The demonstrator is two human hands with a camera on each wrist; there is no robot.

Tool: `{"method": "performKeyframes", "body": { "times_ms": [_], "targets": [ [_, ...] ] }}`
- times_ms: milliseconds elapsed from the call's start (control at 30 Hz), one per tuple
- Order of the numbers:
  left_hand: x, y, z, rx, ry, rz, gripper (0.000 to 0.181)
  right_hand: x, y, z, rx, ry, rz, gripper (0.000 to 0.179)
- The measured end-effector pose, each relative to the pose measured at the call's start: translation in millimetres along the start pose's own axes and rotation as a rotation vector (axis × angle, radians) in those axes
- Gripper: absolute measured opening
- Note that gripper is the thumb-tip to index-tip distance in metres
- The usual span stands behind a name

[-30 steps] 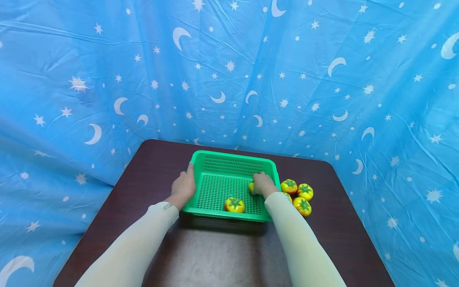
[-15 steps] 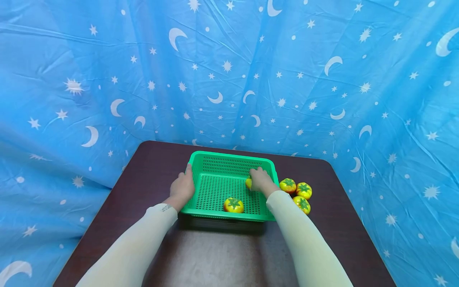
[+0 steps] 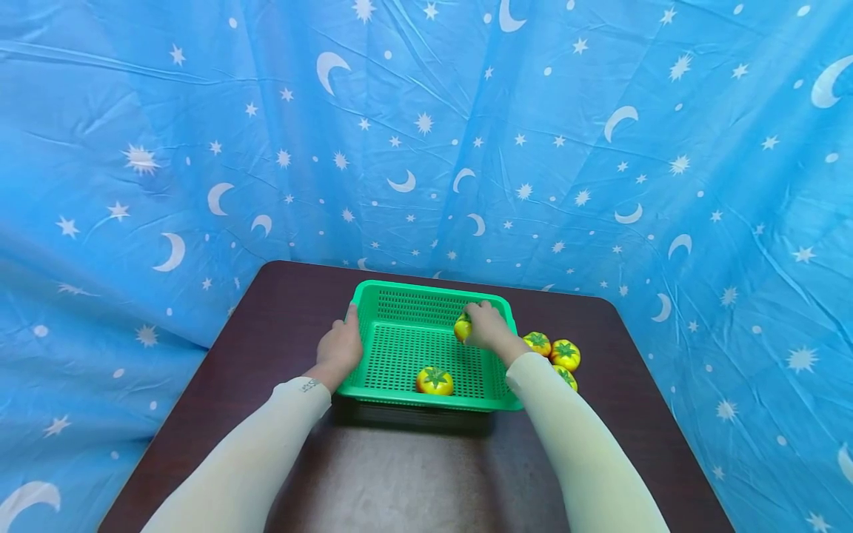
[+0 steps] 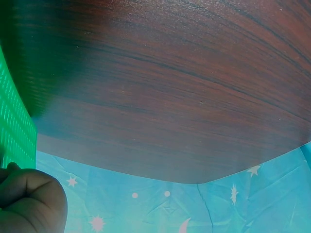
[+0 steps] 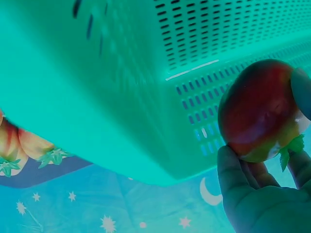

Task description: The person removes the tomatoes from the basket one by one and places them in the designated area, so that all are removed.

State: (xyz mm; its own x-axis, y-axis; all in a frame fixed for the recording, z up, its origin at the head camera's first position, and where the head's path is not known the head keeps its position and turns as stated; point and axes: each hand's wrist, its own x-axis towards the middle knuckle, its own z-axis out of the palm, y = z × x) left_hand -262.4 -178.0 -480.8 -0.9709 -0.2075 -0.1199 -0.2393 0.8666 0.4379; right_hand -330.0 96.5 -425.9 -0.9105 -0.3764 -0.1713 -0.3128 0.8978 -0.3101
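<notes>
One glossy red-and-yellow tomato (image 5: 257, 111)

Basket (image 3: 389, 396) on table (image 3: 373, 474), tomato (image 3: 435, 381) inside, tomatoes (image 3: 566, 355) right

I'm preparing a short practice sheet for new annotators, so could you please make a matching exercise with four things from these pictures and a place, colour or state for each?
Things:
1. Left hand
2. Right hand
3. Table
4. Curtain

Descriptions:
A. Dark brown
B. Holding a red and yellow fruit
C. Blue with white moons and stars
D. At the left side of the green basket

Pairs: 1-D, 2-B, 3-A, 4-C
</notes>
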Motion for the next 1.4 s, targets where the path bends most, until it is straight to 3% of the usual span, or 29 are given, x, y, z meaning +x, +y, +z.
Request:
{"method": "performKeyframes", "body": {
  "times_ms": [400, 700, 1400],
  "targets": [
    [-1.2, 0.2, -1.6, 0.002, -0.003, 0.0, 0.067, -8.7, 5, -12, 0.015, 0.04, -0.055, 0.063],
    [-0.2, -0.3, -0.4, 0.015, -0.002, 0.003, 0.067, -18.5, 8, -22, 0.037, 0.103, -0.05, 0.058],
    [-1.2, -0.6, -0.3, 0.005, 0.0, 0.007, 0.07, -34.8, 28, -28, 0.125, 0.135, -0.033, 0.064]
  ]
}}
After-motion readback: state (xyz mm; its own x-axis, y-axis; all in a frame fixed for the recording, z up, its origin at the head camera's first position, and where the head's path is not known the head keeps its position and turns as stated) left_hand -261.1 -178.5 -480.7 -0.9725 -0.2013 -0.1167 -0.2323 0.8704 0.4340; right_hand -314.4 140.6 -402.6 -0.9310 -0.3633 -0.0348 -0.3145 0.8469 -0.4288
